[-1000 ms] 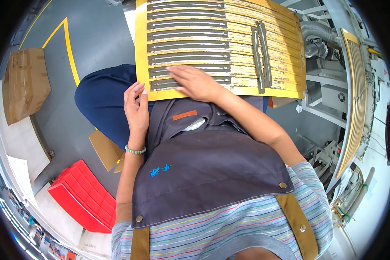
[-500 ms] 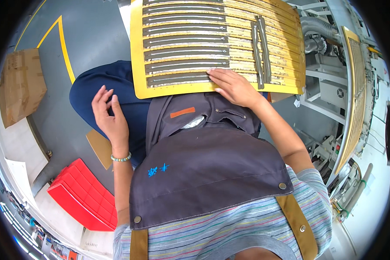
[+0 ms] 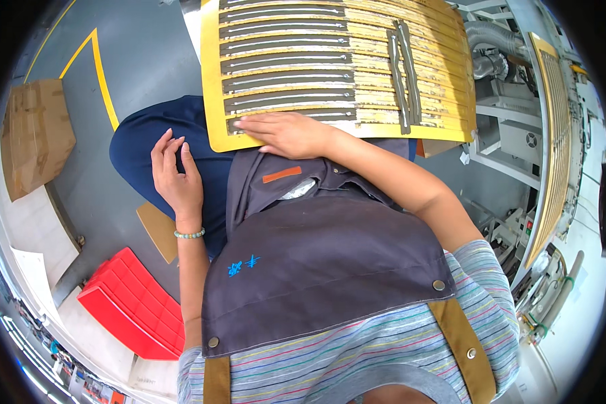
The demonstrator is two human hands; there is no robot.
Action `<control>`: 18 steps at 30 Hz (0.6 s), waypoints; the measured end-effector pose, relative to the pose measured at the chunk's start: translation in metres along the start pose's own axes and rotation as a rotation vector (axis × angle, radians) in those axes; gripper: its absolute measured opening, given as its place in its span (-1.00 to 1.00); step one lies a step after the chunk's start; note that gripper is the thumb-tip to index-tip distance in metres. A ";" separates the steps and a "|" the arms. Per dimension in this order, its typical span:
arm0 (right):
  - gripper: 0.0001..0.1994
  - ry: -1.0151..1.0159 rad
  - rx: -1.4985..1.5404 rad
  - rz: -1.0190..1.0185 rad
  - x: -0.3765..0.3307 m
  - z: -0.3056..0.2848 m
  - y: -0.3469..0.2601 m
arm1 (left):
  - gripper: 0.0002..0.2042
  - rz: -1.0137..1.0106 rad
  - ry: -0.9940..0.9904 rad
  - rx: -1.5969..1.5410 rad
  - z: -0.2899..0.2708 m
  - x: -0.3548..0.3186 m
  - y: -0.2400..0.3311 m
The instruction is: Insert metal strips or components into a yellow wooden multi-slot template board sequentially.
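A yellow board rests over my lap, with several dark grey zippers laid in parallel rows on its left half. Two more zippers lie crosswise over the bare slots on the right half. My right hand is flat on the row nearest me, fingers stretched toward the board's left edge and mostly covering that zipper. Above my left thigh, my left hand hangs with loosely bent, parted fingers and nothing in it. It is apart from the board.
A red plastic bin is at the lower left, and a taped cardboard box stands farther up on that side. On the right, a metal frame carries a ribbed hose. Another slatted yellow board stands beside it.
My right hand has slid left along the nearest zipper, from its right end to near its left end. My left hand has shifted slightly right.
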State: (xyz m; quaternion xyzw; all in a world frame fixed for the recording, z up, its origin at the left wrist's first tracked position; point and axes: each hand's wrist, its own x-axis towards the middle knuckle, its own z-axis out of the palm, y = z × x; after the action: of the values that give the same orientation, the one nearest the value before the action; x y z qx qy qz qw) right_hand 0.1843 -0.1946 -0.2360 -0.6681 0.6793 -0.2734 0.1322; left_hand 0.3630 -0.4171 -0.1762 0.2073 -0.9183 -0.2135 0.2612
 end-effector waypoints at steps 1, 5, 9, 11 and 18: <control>-0.36 0.005 -0.028 -0.075 0.011 0.006 -0.003 | -0.87 0.003 -0.004 -0.003 -0.001 -0.001 0.000; -0.37 0.054 -0.046 0.019 0.021 0.020 -0.021 | -0.88 -0.007 -0.049 0.046 0.000 -0.001 0.008; -0.52 0.147 0.195 0.234 -0.035 -0.023 -0.023 | -0.83 0.094 -0.248 -0.113 0.007 -0.004 0.026; -0.59 0.181 0.065 0.362 -0.078 -0.051 -0.017 | -0.78 0.239 -0.409 -0.132 0.013 -0.009 0.040; -0.71 0.408 -0.182 0.803 -0.211 -0.102 -0.024 | -0.60 0.366 -0.650 0.075 0.038 -0.018 0.055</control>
State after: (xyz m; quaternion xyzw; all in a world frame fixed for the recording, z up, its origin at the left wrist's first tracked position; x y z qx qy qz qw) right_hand 0.1644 0.0335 -0.1785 -0.2936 0.9177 -0.2658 0.0320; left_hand 0.3407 -0.3525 -0.1854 -0.0293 -0.9822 -0.1844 -0.0180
